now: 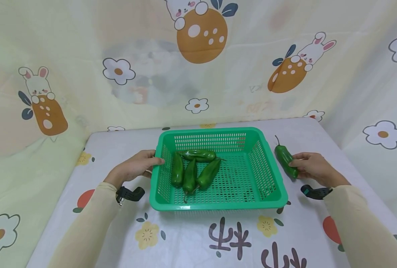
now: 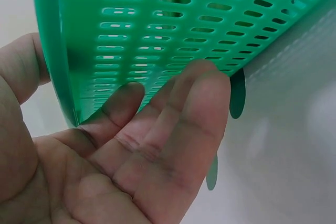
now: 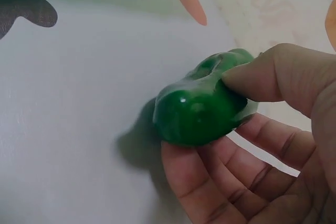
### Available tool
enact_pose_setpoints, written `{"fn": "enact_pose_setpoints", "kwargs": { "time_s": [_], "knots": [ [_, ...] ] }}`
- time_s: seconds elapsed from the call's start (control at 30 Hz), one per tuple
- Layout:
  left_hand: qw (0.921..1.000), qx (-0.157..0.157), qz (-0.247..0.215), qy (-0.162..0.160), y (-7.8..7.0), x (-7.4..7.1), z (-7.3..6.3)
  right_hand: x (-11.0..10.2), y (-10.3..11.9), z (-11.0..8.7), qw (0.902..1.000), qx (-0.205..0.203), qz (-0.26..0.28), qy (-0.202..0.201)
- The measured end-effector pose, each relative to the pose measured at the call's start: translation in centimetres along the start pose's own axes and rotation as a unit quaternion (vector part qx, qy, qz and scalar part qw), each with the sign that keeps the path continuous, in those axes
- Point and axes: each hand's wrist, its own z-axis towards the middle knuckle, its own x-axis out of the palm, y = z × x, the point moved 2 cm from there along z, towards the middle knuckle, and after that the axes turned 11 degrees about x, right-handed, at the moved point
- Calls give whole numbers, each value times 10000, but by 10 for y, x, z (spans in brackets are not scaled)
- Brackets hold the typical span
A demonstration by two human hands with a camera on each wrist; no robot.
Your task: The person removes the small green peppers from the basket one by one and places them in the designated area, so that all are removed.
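Observation:
A green plastic basket (image 1: 218,206) with slotted walls stands on the table, several green chili peppers (image 1: 207,174) lying in its left half. My left hand (image 1: 133,167) holds the basket's left side. Its thumb lies over the rim, and in the left wrist view its fingers (image 2: 194,114) lie along the outside of the slotted wall. Right of the basket, my right hand (image 1: 313,169) pinches another green chili pepper (image 1: 284,158) near its lower end, the stem pointing away from me. In the right wrist view this pepper (image 3: 194,111) sits between thumb and fingers.
A pale cloth with printed flowers and dark characters covers the table (image 1: 185,238). Behind it hangs a curtain (image 1: 151,104) printed with rabbits and flowers. Black wrist straps (image 1: 130,194) sit on both wrists.

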Motion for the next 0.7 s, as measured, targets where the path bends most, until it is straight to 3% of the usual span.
{"fn": "enact_pose_setpoints", "kwargs": {
  "time_s": [0.7],
  "knots": [
    [9997, 68, -106, -187, 5, 1, 4, -5, 6, -13, 9955, -99, -817, -463]
  ]
}}
